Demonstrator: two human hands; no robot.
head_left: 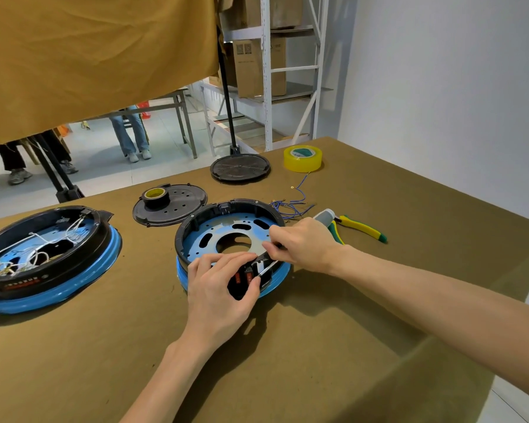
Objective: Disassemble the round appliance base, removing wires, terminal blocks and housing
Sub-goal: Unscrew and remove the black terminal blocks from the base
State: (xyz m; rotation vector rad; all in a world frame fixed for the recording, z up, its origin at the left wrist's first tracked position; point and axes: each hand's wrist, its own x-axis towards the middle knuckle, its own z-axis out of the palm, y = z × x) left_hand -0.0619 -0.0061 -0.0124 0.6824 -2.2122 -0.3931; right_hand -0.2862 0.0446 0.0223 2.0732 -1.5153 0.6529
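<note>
My left hand [223, 285] hides most of the black switch block [247, 277] at the base's [226, 236] six o'clock rim. The second base [43, 257] is cut off at nine o'clock, its label too small to read.

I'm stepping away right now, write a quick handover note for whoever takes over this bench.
Left hand grips the black switch housing at the near rim of the centre base.
Right hand holds a screwdriver, tip at that housing.
Done: centre base shows no wires; blue wires lie behind it.
Left: free the housing; second base at left still wired.
</note>
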